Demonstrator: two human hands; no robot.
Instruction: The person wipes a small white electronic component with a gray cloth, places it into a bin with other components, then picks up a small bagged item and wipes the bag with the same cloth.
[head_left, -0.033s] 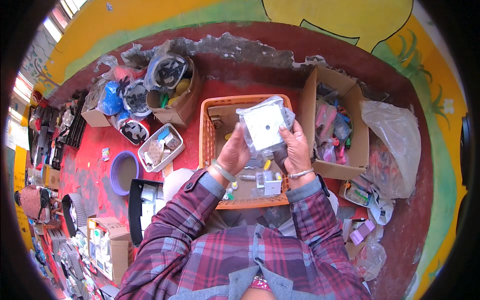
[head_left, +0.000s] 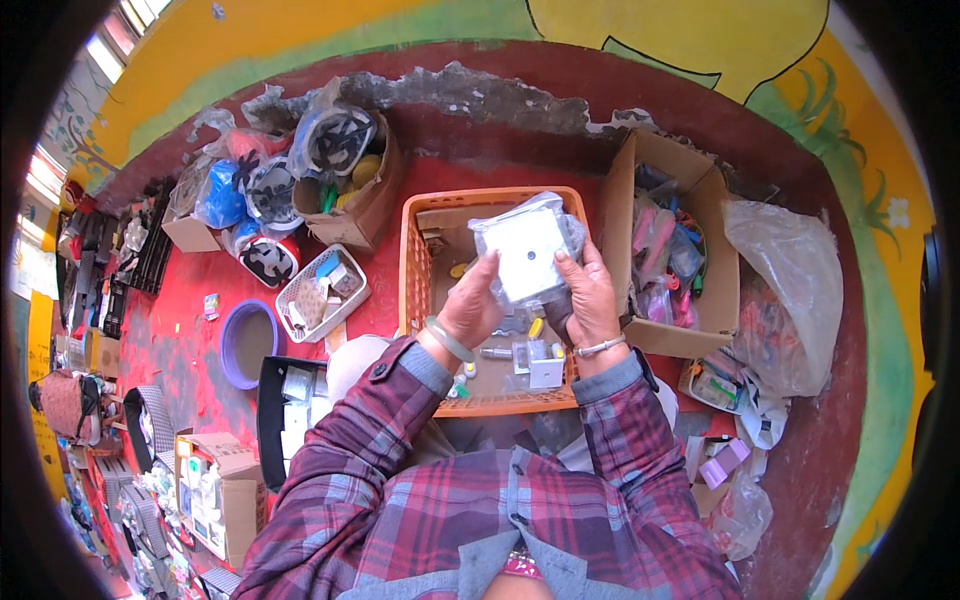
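Over the orange basket [head_left: 490, 408] I hold a white square plate [head_left: 527, 235] in a clear plastic bag. A small dark dot marks its middle. My right hand [head_left: 592, 305] grips the right edge, its thumb on the face. On the other side my left hand [head_left: 470, 308] is closed at the lower left edge, thumb pointing up along it; its fingers are partly hidden. Inside the basket, below my hands, lie a small white box [head_left: 546, 373], a yellow piece [head_left: 536, 328] and several small parts.
A cardboard box [head_left: 712, 342] of colourful bagged items stands right of the basket. To the left are a white basket [head_left: 322, 325], a purple basin [head_left: 228, 350] and a black bin [head_left: 270, 410]. Another full carton [head_left: 345, 232] sits near the wall, beside bagged goods.
My left hand has come in to the bagged plate, its thumb now at the left edge. The plate has shifted very slightly; my right hand keeps its grip.
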